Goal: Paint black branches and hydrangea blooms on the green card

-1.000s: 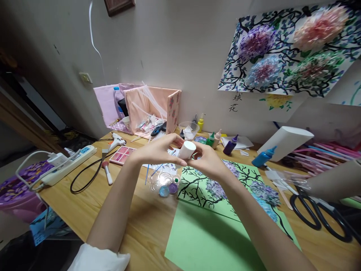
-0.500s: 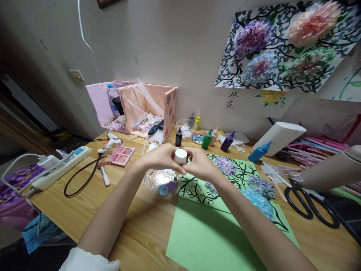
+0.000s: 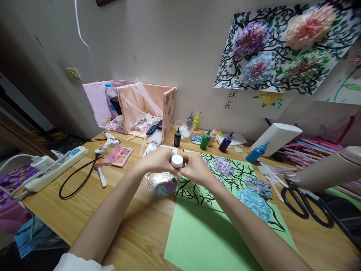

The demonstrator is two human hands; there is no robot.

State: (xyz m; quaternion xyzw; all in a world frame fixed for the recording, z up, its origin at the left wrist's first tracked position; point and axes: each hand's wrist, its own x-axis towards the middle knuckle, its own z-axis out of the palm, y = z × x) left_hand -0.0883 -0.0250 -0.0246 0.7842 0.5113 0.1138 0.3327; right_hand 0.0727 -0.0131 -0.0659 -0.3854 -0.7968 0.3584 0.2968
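Observation:
Between my two hands, above the far left part of the painted paper, is a small round white cap (image 3: 177,161); whatever lies under it is hidden by fingers. My left hand (image 3: 160,162) curls round the cap from the left. From the right, my right hand (image 3: 195,168) closes on it with bent fingers. Below them sits a clear flower-shaped palette (image 3: 150,183) with blue, purple and green paint in its wells. The green paper (image 3: 194,233) bears black painted branches and puffy purple and blue flowers.
Behind my hands stand a black paint bottle (image 3: 177,137), a green bottle (image 3: 205,140), a purple bottle (image 3: 226,142) and a blue bottle (image 3: 256,152). Scissors (image 3: 307,205) lie at right. A glue gun (image 3: 112,139), makeup brush (image 3: 100,175) and power strip (image 3: 58,169) are at left.
The cap has tipped, so its top faces me more. Both hands stay closed round it, slightly lower and further left in view, while the whole view has shifted a little.

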